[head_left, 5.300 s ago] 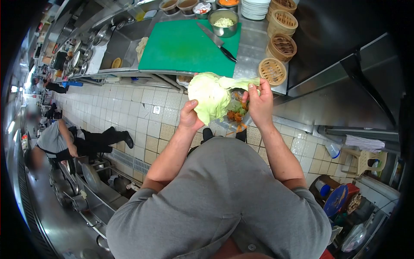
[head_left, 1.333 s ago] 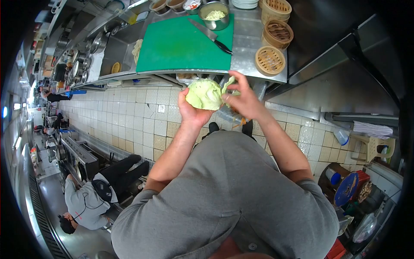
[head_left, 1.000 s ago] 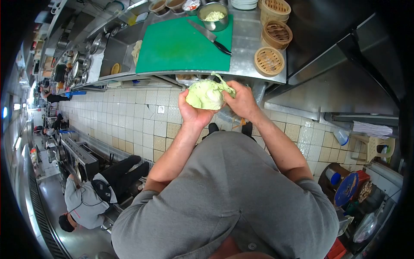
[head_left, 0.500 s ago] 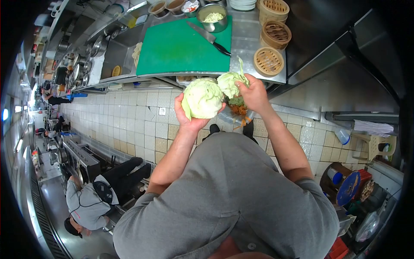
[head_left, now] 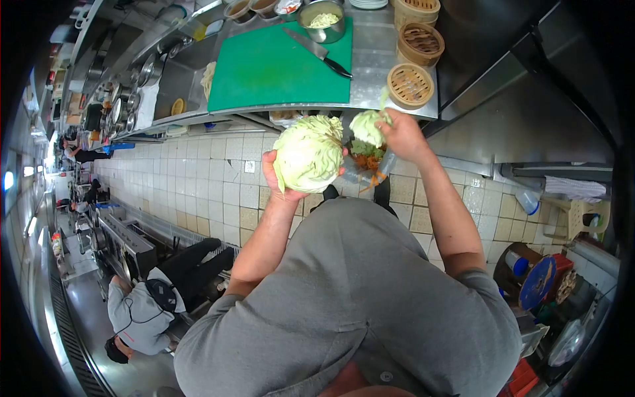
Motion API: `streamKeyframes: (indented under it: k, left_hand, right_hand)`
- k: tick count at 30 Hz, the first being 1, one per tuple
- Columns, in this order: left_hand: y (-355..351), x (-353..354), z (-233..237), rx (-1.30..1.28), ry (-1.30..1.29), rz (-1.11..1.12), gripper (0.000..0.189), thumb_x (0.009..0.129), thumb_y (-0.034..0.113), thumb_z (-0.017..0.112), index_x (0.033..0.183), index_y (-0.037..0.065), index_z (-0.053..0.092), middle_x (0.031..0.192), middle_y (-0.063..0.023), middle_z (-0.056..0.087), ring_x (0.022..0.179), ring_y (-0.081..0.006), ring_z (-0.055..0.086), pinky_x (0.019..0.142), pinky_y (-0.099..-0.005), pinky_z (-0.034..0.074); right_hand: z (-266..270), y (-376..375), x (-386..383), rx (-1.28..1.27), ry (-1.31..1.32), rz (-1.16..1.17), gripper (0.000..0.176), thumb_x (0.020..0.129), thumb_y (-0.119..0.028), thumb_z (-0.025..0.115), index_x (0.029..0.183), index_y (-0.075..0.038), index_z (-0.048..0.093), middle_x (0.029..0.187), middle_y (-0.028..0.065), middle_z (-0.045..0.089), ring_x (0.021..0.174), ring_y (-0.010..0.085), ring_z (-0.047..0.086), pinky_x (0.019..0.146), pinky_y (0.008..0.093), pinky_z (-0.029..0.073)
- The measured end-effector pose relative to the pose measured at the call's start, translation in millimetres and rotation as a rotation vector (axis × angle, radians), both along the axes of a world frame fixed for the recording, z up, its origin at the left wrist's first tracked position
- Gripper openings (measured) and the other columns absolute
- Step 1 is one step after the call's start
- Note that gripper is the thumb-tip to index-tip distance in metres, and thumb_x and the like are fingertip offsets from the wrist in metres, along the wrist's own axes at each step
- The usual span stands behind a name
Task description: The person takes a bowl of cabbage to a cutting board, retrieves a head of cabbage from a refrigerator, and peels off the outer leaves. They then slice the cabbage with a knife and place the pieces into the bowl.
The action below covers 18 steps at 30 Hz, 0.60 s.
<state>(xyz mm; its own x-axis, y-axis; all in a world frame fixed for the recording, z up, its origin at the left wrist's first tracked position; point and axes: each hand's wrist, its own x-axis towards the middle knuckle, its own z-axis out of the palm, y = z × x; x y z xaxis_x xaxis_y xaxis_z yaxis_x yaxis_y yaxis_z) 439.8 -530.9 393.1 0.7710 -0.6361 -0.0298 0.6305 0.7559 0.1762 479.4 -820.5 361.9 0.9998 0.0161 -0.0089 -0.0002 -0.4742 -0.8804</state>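
Note:
A pale green cabbage (head_left: 308,153) rests in my left hand (head_left: 270,173), whose fingers wrap around it from below and from the sides. My right hand (head_left: 405,135) pinches a torn cabbage leaf (head_left: 368,127), held apart from the head on its right. Below the leaf, a bin (head_left: 389,165) holds orange and green vegetable scraps (head_left: 368,159). In front of me on the counter lies a green cutting board (head_left: 271,69), with a black-handled knife (head_left: 321,54) across its right side. A metal pot (head_left: 336,32) with shredded cabbage (head_left: 324,20) stands at the board's far right corner.
Bamboo steamers (head_left: 410,86) stand along the counter's right side. A sink (head_left: 175,86) lies left of the board. Behind me at the left, a co-worker (head_left: 142,308) in grey stands by cooking equipment. A plastic chair (head_left: 582,218) and a blue round lid (head_left: 536,286) are at right.
My right hand has moved right with the leaf, away from the cabbage. The leaf is now separated from the head, which has turned slightly in my left hand.

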Motion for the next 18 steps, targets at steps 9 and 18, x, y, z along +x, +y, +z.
streamKeyframes:
  k: [9,18]
  left_hand:
    - [23,2,8,0.523,-0.182,0.204,0.116,0.07,0.047,0.08,0.166,0.005,0.029,0.162,-0.0285,0.04,0.144,-0.0468,0.049,0.122,-0.0594,0.041]
    - [7,2,45,0.658,-0.526,0.216,0.124,0.066,0.037,0.084,0.168,0.003,0.022,0.162,-0.0197,0.041,0.15,-0.0341,0.044,0.125,-0.047,0.035]
  right_hand:
    - [62,37,-30,0.444,0.07,0.272,0.068,0.09,-0.016,0.085,0.149,-0.005,0.053,0.14,0.0134,0.063,0.128,0.0253,0.063,0.1,0.0417,0.056]
    - [97,44,-30,0.323,-0.097,0.419,0.079,0.086,-0.018,0.087,0.156,-0.011,0.049,0.151,0.0095,0.058,0.135,0.0251,0.059,0.108,0.0425,0.052]
